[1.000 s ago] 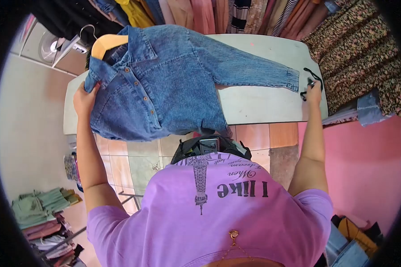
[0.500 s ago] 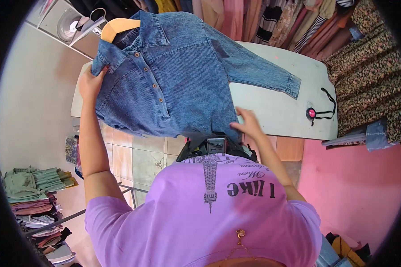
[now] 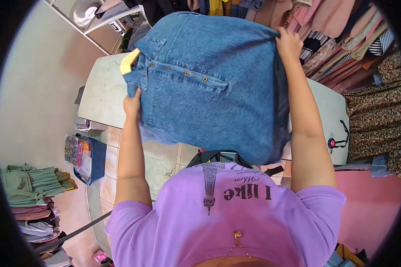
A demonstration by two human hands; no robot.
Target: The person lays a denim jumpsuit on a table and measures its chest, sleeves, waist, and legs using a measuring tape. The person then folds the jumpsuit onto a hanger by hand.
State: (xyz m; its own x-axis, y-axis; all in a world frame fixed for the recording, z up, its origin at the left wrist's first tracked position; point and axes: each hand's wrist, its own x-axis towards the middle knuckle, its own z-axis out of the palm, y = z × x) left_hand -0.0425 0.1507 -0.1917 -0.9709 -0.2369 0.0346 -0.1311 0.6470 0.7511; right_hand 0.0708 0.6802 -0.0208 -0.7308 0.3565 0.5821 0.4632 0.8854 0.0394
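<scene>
A blue denim shirt with a collar and a short row of brown buttons is spread sideways above the table, its collar to the left. Out of the collar pokes a yellow hanger; the rest of it is hidden inside. My left hand grips the shirt near the collar and shoulder, thumb on top. At the far right corner of the shirt, my right hand pinches the cloth by its edge. The shirt's near edge hangs past the table, close to my waist.
A black-strapped item with a pink centre lies at the table's right end. Clothes hang along the back, with a floral cloth at right. A blue basket and folded clothes stand at left.
The shirt has turned so its button row runs sideways, and its lower part has swung right. My right hand has moved up and away to the shirt's far corner; my left has shifted right and down.
</scene>
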